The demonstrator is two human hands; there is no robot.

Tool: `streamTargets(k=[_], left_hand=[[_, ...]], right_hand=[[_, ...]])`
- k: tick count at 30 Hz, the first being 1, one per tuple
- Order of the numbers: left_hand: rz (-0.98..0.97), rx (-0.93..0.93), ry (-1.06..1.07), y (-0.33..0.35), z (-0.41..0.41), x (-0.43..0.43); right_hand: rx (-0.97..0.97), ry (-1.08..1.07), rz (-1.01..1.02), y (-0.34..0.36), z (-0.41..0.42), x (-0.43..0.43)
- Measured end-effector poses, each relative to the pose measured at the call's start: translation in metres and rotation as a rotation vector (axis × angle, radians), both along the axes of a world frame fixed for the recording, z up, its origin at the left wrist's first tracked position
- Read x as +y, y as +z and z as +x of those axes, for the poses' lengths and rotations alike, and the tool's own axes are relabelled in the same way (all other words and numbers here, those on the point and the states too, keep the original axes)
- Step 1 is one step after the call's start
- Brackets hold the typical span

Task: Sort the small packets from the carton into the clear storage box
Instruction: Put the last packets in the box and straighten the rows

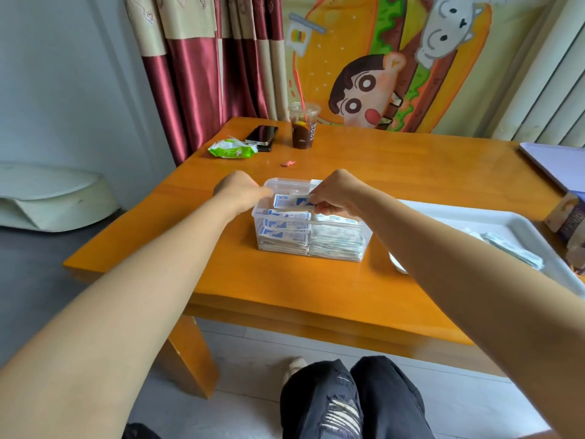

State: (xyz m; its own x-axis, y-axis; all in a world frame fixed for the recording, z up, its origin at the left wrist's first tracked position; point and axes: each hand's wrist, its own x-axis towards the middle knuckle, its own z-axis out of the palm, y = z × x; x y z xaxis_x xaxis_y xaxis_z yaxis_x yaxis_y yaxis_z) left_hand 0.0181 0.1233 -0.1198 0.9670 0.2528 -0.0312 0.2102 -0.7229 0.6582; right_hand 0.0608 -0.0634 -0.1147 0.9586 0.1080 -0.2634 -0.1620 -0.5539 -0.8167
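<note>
A clear storage box (335,252) stands in the middle of the orange table, packed with rows of white and blue packets. Over its far half, a white and blue packet (291,200) is held flat between both hands. My left hand (242,189) holds its left end, fingers curled at the box's far left corner. My right hand (337,193) pinches its right end with thumb and fingertips. More loose packets (509,247) lie in a white tray (493,221) at the right. The carton (566,217) sits at the right edge, partly cut off.
At the far left of the table lie a green wipes pack (232,148) and a dark phone (262,134). An iced drink cup (303,125) stands behind, with a small red wrapper (288,163) nearer. A lilac board (557,163) lies at the far right.
</note>
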Motion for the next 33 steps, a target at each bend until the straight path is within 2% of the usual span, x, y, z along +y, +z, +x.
streamTargets(k=[4,11,17,21,27,30,33], left_hand=[[-0.015,0.006,-0.02,-0.004,0.0,0.0],[-0.05,-0.005,-0.038,-0.002,-0.003,0.0],[-0.018,-0.021,-0.034,-0.003,-0.005,-0.002],[0.023,-0.02,-0.034,-0.002,-0.006,-0.003],[0.166,0.007,0.04,0.004,-0.009,-0.007],[0.244,-0.123,0.099,0.017,-0.01,-0.022],[0.192,-0.329,-0.014,0.03,-0.01,-0.057]], right_hand=[[0.075,-0.029,-0.06,-0.012,0.007,0.021],[0.173,-0.049,-0.032,-0.008,0.0,0.025],[0.085,-0.077,-0.055,-0.006,-0.001,0.007],[0.106,-0.052,0.047,-0.006,-0.006,0.013],[-0.063,-0.005,-0.11,-0.005,-0.009,-0.002],[-0.207,0.083,0.04,0.006,-0.017,-0.022],[-0.347,0.115,0.128,0.017,-0.032,-0.054]])
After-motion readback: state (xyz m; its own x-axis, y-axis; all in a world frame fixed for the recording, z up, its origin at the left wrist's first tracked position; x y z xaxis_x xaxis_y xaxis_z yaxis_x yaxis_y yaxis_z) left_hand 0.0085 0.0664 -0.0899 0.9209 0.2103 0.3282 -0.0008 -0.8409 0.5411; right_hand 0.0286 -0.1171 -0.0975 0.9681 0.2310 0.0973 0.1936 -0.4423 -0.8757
